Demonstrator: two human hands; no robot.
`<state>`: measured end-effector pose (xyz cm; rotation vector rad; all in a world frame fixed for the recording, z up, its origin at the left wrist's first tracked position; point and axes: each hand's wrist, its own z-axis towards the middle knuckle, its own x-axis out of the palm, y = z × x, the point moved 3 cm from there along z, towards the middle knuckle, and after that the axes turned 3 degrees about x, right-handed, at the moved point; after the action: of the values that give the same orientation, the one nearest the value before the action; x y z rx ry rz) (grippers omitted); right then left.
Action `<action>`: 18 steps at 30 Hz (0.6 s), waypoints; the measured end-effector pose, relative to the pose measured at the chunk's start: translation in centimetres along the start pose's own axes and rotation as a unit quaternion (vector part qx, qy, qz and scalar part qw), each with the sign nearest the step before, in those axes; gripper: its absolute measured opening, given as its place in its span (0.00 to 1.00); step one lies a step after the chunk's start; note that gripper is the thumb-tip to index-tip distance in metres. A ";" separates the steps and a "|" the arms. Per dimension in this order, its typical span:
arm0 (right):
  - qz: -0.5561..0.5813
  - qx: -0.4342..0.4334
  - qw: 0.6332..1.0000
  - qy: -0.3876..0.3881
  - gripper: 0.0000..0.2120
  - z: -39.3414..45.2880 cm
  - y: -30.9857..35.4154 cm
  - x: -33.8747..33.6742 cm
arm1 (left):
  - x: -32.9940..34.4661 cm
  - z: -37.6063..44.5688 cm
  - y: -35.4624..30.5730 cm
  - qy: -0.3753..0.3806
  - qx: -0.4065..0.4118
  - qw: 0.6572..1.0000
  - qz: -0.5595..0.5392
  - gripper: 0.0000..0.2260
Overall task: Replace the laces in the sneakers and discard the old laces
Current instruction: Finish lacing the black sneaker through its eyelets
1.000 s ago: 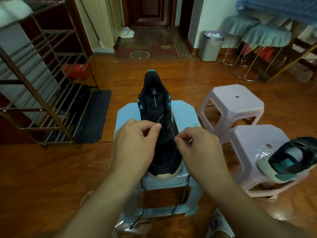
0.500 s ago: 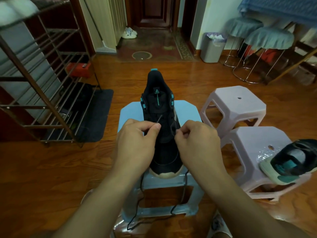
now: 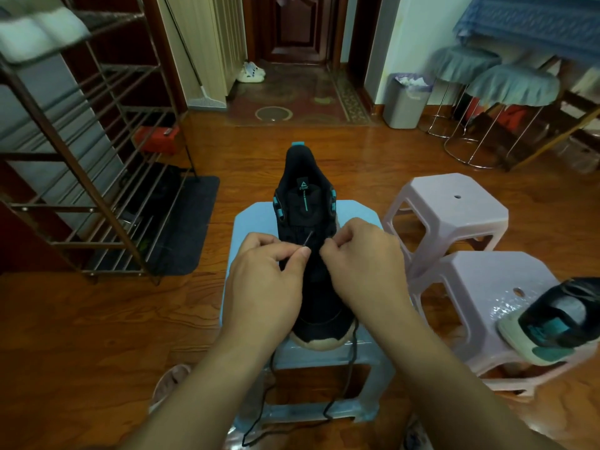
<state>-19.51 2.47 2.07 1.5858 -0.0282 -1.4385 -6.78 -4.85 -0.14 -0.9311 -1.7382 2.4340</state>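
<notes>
Black sneaker (image 3: 305,203) lies lengthwise on the blue stool (image 3: 250,222) — toe towards me. My left hand (image 3: 264,287) pinches the lace (image 3: 306,238) tip; my right hand (image 3: 363,264) — fingers curled, pinching at the eyelets.

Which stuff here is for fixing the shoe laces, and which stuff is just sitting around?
For the job: black sneaker on the blue plastic stool; thin black lace, pinched by left hand and right hand; second sneaker; grey waste bin.

Just lying about: metal shoe rack; white slippers; far pink plastic stool.
</notes>
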 end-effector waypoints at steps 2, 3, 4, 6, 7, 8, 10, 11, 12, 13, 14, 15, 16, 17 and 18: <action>0.264 0.118 0.957 0.000 0.07 1.1 -1.4 -0.8 | -0.2 0.0 -0.1 0.008 -0.008 1.000 0.001 0.10; 0.382 0.177 0.907 -0.017 0.07 1.5 -2.3 -1.3 | -0.3 0.0 -0.1 0.016 -0.020 1.000 -0.007 0.10; 0.462 0.220 0.858 -0.035 0.06 1.9 -3.1 -2.0 | -0.4 0.0 -0.1 0.023 -0.035 0.999 -0.027 0.09; 0.536 0.279 0.795 -0.055 0.05 2.3 -4.7 -2.7 | -0.7 -0.1 -0.2 0.025 -0.068 0.993 -0.091 0.08; 0.542 0.301 0.783 -0.046 0.04 2.2 -5.2 -2.9 | -0.9 -0.2 -0.2 0.024 -0.086 0.988 -0.123 0.08; 0.527 0.319 0.788 -0.025 0.03 2.1 -5.6 -2.6 | -1.2 -0.5 -0.3 0.026 -0.101 0.985 -0.141 0.08; 0.465 0.324 0.824 0.025 0.07 1.8 -5.9 -1.9 | -1.8 -1.0 -0.1 0.037 -0.126 0.978 -0.163 0.07; 0.424 0.310 0.850 0.032 0.11 1.6 -5.8 -1.5 | -2.0 -1.3 0.0 0.046 -0.138 0.974 -0.172 0.07; 0.373 0.286 0.882 0.019 0.15 1.5 -5.7 -1.3 | -2.1 -1.5 0.2 0.057 -0.145 0.973 -0.171 0.06; 0.323 0.253 0.912 -0.007 0.17 1.4 -5.4 -1.4 | -2.1 -1.6 0.4 0.066 -0.152 0.973 -0.160 0.06; 0.285 0.215 0.933 -0.030 0.17 1.3 -5.0 -1.5 | -2.1 -1.7 0.6 0.073 -0.159 0.974 -0.145 0.05; 0.264 0.184 0.946 -0.041 0.16 1.1 -4.6 -1.5 | -2.0 -1.8 0.8 0.074 -0.164 0.975 -0.132 0.05; 0.256 0.166 0.951 -0.040 0.16 1.0 -4.3 -1.3 | -1.9 -1.8 0.9 0.077 -0.166 0.975 -0.126 0.05; 0.260 0.159 0.952 -0.036 0.15 0.9 -4.1 -1.2 | -1.8 -1.8 0.9 0.078 -0.167 0.975 -0.122 0.05; 0.266 0.160 0.950 -0.030 0.15 0.8 -4.0 -1.0 | -1.8 -1.8 0.9 0.079 -0.168 0.975 -0.118 0.06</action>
<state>-22.67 4.78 0.40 1.6222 -0.7045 -1.0858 -4.16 -4.27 -0.49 -0.8521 -2.1016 1.9039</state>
